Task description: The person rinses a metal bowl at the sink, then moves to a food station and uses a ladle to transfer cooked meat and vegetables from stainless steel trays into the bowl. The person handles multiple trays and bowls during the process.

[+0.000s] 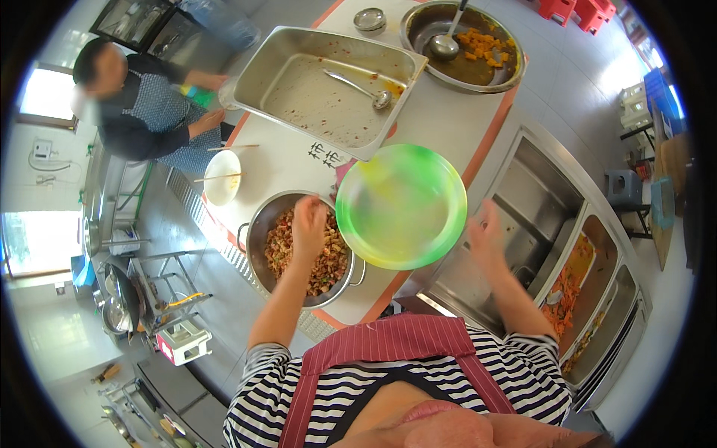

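A round green-and-yellow plastic basin [400, 207], blurred, lies between my two hands. My left hand [310, 224] is to its left, above a two-handled metal pot [257, 260] of chopped, browned food [325, 269]. A visible gap separates that hand from the basin's rim. On the other side, my right hand [485, 235] is raised near a steel sink-like well [526, 185], also apart from the rim. Both hands are blurred and appear to hold nothing. Whether the basin rests on the table or is in the air, I cannot tell.
Beyond the basin, a deep steel tray [297, 73] holds a ladle [381, 99]. A metal bowl [411, 33] contains orange cubes and another ladle [444, 47]. A white bowl [221, 190] with chopsticks stands left. Food trays [602, 238] line the right. Another person [162, 106] stands across the table.
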The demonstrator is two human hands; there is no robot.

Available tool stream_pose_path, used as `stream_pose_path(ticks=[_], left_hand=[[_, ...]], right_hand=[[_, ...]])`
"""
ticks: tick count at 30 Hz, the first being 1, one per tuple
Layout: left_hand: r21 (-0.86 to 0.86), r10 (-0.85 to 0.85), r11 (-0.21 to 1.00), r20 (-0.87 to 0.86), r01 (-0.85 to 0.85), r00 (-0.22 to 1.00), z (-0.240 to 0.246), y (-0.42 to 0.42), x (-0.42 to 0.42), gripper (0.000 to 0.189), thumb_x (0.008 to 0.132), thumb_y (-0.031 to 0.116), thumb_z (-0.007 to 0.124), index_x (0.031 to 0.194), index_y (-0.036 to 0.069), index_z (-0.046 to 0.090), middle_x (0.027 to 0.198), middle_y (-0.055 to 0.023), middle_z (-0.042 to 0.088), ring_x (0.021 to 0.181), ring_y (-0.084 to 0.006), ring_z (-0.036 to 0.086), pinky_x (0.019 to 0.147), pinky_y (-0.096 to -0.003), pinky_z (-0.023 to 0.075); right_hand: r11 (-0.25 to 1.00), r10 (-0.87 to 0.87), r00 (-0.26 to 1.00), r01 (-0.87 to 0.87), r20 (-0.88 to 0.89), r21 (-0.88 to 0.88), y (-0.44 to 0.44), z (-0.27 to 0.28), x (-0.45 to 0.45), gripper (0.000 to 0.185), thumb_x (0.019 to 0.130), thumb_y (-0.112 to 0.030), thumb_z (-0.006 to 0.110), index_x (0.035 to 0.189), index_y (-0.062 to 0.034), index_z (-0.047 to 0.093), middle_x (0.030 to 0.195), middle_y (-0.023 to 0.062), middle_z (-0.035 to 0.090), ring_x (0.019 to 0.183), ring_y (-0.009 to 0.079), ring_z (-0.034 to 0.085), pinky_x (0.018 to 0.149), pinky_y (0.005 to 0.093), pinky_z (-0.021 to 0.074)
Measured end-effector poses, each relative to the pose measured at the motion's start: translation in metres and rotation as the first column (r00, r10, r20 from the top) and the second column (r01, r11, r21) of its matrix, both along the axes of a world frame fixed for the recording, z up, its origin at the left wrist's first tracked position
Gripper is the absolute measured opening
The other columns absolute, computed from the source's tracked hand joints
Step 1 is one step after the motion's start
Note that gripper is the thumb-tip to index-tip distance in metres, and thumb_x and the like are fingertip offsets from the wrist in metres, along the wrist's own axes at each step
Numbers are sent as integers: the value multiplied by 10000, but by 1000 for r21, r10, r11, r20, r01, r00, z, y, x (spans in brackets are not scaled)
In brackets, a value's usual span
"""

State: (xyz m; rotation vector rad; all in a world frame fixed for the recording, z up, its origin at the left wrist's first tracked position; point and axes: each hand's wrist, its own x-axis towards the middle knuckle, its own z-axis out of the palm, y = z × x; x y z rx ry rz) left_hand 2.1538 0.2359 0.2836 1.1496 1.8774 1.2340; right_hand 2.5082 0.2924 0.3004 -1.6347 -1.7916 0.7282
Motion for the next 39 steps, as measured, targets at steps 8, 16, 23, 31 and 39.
stream_pose_path(ticks=[8, 16, 23, 31, 39], left_hand=[[-90, -140, 987, -114, 130, 984, 12, -167, 75, 244, 852, 41, 560, 1088, 6, 511, 1003, -122, 547, 798, -168, 570, 688, -279, 468], [-636, 651, 758, 721, -146, 235, -31, -230, 55, 492, 946, 359, 458, 1284, 17, 352, 1229, -182, 494, 960, -275, 573, 780, -364, 473], [-526, 608, 760, 783, -381, 133, -103, -236, -5, 240, 940, 251, 496, 922, 16, 539, 780, -114, 616, 686, -243, 606, 637, -385, 508], [-503, 589, 808, 686, -307, 428, -84, -234, -104, 303, 951, 293, 467, 941, 3, 556, 804, -72, 608, 731, -187, 591, 681, -306, 494], [-585, 507, 808, 632, -68, 587, -77, -235, -43, 275, 918, 331, 507, 996, 67, 500, 873, -57, 581, 784, -181, 563, 694, -316, 459]], right_hand=[[966, 257, 879, -251, -401, 69, 147, 73, -114, 206, 858, -128, 550, 1019, -4, 584, 935, 110, 633, 842, 183, 612, 766, 301, 493], [999, 35, 978, -37, -207, -5, 28, -4, -33, 182, 865, -155, 545, 963, -10, 594, 784, 81, 621, 723, 145, 586, 657, 260, 456], [933, -330, 944, 329, 19, -146, -131, -34, 62, 170, 849, -162, 567, 959, -36, 598, 806, 113, 629, 716, 185, 600, 676, 299, 474], [729, -676, 723, 685, 143, -19, -271, -29, 158, 170, 830, -142, 580, 970, -47, 591, 817, 133, 643, 744, 273, 625, 681, 358, 485], [554, -698, 574, 812, 428, -184, -286, -58, 245, 272, 829, -248, 519, 965, -16, 556, 897, 193, 627, 887, 351, 598, 767, 441, 465]])
